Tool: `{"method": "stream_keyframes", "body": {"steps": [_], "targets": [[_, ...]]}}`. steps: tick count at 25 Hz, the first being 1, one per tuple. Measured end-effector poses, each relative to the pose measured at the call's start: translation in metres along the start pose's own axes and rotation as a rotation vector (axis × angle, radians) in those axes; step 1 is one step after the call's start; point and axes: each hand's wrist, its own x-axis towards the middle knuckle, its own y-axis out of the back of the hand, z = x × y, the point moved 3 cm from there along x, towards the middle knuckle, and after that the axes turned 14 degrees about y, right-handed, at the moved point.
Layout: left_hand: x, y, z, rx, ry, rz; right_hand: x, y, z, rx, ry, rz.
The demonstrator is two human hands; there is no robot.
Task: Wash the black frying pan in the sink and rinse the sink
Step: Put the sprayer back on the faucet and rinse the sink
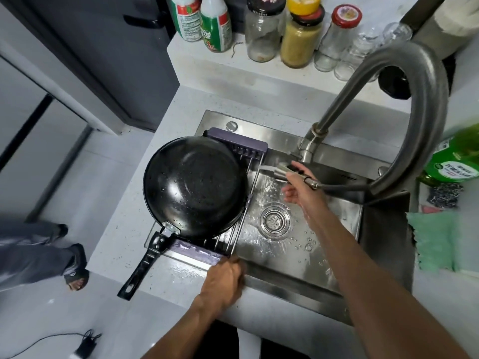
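Steel sink [298,278] set in a pale surface [124,229], its floor wet. Black frying pan [194,185] rests upright on a purple-ended rack [238,143] across the sink's left side. Right hand [300,185], fingers clamped on the pull-out spray head [282,170], sprays the basin. Left hand [223,278], fingers curled over the sink's front rim.

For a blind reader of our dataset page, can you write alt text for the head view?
A right hand holds a pull-out faucet sprayer, spraying water into a wet steel sink. A black frying pan sits on a purple rack over the sink's left side, while the left hand grips the sink's front edge.
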Motion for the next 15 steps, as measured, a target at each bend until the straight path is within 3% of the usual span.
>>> {"method": "stream_keyframes", "body": {"steps": [3, 6, 9, 12, 15], "targets": [[0.003, -0.002, -0.006, -0.037, -0.015, -0.008, 0.002, 0.011, 0.001, -0.055, 0.03, 0.089], [0.005, -0.008, -0.011, -0.042, -0.008, 0.001, -0.007, 0.021, 0.008, -0.154, 0.019, 0.003], [0.006, -0.015, -0.008, 0.039, 0.001, 0.013, -0.017, 0.045, 0.01, -0.169, 0.027, 0.167], [0.004, -0.014, -0.007, -0.022, 0.052, 0.008, -0.025, 0.064, 0.018, -0.346, 0.055, 0.021], [0.0, -0.014, -0.006, -0.039, 0.095, 0.006, -0.045, 0.089, 0.03, -0.519, 0.066, 0.16]]}}
